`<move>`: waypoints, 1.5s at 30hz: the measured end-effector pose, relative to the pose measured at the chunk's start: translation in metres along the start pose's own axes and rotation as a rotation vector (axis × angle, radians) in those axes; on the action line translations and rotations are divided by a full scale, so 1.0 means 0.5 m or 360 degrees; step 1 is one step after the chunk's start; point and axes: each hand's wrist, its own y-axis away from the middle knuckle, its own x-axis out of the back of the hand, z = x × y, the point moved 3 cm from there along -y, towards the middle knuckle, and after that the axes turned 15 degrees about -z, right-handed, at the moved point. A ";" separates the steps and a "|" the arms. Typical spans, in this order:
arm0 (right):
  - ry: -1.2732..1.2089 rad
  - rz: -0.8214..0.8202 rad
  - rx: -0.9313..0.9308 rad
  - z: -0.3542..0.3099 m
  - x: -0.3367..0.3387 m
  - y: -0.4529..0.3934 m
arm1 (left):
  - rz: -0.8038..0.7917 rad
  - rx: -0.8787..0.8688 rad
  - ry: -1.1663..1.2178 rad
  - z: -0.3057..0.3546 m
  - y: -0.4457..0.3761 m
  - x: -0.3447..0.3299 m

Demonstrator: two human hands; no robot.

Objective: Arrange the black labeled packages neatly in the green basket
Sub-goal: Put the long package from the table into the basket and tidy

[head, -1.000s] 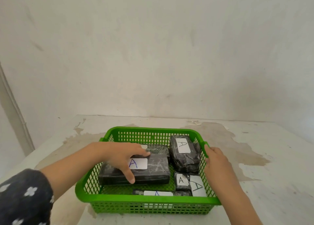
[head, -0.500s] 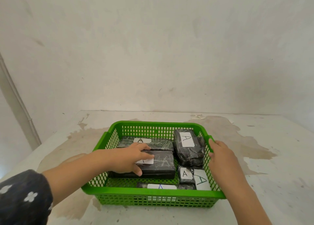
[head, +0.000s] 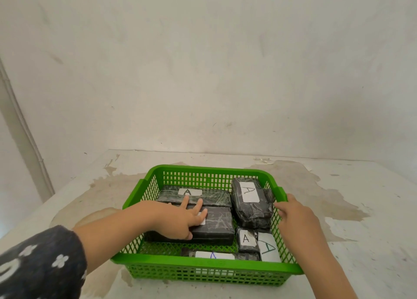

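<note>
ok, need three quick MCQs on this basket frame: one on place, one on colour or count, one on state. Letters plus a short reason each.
1. Where is the left hand?
A. on the table outside the basket
B. flat on the large package in the basket
C. on the wall

2. What colour is the basket?
A. blue
B. red
C. green

3. What is the right hand doing?
A. holding the basket's right rim
B. lifting a package
C. out of view

Key:
1 B, the fingers are spread across the package top and partly cover its label.
2 C, the mesh walls and rim are bright green.
3 A, the fingers curl over the right rim and nothing else is in the hand.
</note>
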 end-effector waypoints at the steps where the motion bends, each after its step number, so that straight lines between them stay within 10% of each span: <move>1: -0.0024 -0.0004 -0.0005 -0.001 0.001 0.003 | 0.0008 0.0012 0.0006 0.004 0.001 0.000; 6: -0.0183 -0.0067 0.0058 -0.003 0.007 0.018 | 0.0410 -0.0127 0.0311 -0.017 0.078 0.004; 13: -0.1321 -0.0332 0.0225 0.063 -0.002 0.063 | 0.1826 -0.0138 0.1069 -0.081 0.197 -0.146; 17: -0.1961 -0.0378 0.0280 0.101 -0.060 0.096 | 0.2200 -0.0359 0.2299 -0.084 0.137 -0.250; 22: -0.2276 -0.0368 0.0414 0.126 -0.110 0.118 | 0.2098 -0.0873 0.3026 -0.057 0.087 -0.294; 31: -0.1939 -0.0316 0.0458 0.118 -0.089 0.111 | 0.1679 -0.1215 0.2646 -0.057 0.083 -0.285; 45: -0.1842 -0.0239 0.0229 0.074 -0.074 -0.008 | 0.1596 -0.0765 0.2601 -0.080 0.060 -0.167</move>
